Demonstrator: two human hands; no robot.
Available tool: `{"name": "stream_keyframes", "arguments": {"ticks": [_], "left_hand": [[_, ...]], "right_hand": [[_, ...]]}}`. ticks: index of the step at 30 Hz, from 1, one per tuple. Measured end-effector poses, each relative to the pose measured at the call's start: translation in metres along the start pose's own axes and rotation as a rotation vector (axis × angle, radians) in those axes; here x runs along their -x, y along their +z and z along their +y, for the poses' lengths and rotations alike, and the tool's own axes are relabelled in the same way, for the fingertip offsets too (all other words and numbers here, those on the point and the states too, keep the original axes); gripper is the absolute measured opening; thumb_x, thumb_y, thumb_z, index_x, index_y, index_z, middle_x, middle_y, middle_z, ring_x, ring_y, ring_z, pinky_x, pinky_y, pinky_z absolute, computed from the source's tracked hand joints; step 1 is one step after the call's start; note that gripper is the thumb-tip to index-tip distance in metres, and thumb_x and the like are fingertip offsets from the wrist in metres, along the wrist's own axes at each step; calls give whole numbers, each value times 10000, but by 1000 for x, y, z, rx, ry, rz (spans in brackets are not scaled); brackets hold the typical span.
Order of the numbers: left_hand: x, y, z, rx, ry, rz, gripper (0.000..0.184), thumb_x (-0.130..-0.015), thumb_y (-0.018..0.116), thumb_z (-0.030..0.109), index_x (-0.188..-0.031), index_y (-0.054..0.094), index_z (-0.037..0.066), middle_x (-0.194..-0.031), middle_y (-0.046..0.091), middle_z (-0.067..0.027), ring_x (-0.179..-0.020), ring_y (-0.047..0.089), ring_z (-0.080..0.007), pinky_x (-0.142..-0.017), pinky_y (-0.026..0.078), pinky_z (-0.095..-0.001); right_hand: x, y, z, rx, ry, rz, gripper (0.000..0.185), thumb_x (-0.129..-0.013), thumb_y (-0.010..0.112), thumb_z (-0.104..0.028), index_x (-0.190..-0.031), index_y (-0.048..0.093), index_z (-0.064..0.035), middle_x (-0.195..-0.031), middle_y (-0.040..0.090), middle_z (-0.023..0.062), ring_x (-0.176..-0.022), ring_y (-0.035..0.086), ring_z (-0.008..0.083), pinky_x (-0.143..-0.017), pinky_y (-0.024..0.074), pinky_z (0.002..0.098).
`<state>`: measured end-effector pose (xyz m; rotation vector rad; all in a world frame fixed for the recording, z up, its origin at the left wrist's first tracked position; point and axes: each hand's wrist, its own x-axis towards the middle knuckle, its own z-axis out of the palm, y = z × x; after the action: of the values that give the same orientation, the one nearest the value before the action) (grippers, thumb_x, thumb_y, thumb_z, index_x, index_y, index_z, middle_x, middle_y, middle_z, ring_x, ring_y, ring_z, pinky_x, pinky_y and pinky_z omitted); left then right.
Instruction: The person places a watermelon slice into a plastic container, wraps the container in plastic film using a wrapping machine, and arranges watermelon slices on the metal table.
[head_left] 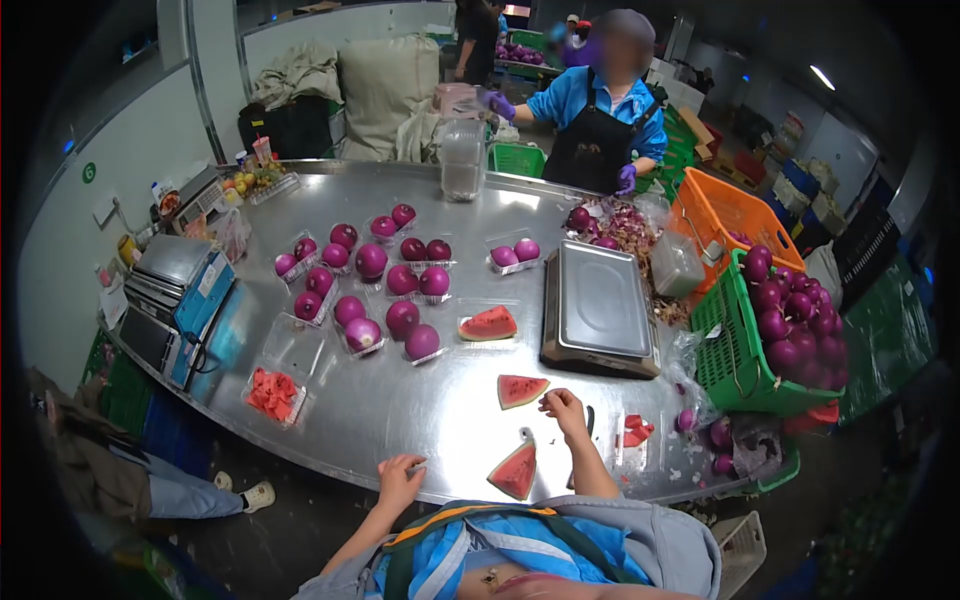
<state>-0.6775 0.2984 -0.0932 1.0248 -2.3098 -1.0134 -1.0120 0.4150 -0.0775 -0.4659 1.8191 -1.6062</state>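
Note:
My left hand (400, 474) lies at the near edge of the steel table with its fingers spread, holding nothing. My right hand (564, 412) has its fingers curled together beside a cut watermelon slice (521, 390); whether anything is between the fingertips is too small to tell. Nearer to me lies a second watermelon slice (514, 472). Farther off, a third watermelon slice (488, 323) sits in a clear plastic tray. A dark narrow object (590, 420) shows beside my right wrist, partly hidden by the forearm.
Several trayed purple onions (371, 262) stand left of a weighing scale (601, 300). A green crate (727, 340) of onions is at right. Red scraps (274, 394) lie in a tray at left. Across the steel table (330, 200), a gloved person (607, 120) stands near stacked clear trays (463, 160).

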Motion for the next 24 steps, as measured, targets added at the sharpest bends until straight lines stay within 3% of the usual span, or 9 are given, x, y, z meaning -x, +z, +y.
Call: {"name": "stream_keyframes", "arguments": {"ticks": [24], "left_hand": [[10,6,-2,-28,32,0,201,-711,629,191,-893,642,107,-833,610,-57,-837,559,-211,-833,325,-353]], "right_hand": [[3,-5,8,12,-12,-53,184,-861,520,-203,-896,554,-26,-825,629,77,-726,605,136,-645,445,242]]}}
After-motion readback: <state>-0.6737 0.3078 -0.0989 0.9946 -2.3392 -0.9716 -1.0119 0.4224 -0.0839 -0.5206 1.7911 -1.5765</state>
